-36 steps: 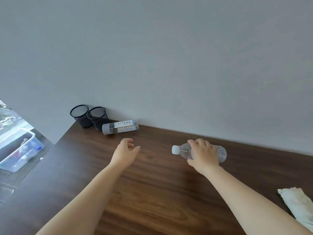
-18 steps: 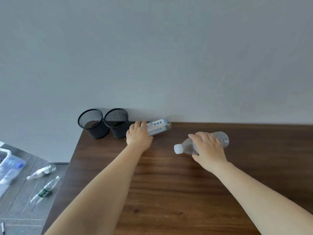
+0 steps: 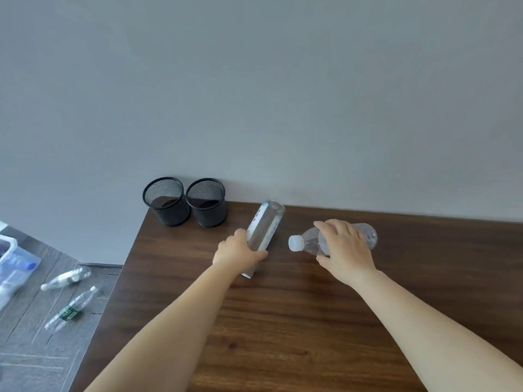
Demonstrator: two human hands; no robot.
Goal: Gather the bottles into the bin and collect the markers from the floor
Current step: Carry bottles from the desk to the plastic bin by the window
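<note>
Clear thin plastic, so both bottles look light, a bit slick and easy to dent. I'd say mid-body is the spot to grab. The labelled bottle (image 3: 266, 224) is at the far side of the wooden table (image 3: 283, 321), with the left hand (image 3: 237, 251) wrapped round its near end. The right hand (image 3: 343, 247) curls over the white-capped bottle (image 3: 310, 240) just to its right. Both arms reach out nearly straight. The bin (image 3: 12, 246) is down on the floor, far left.

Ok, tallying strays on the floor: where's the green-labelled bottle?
Head view, lower left: the green-labelled bottle lies on the floor left of the table, beside a clear bottle.
</note>
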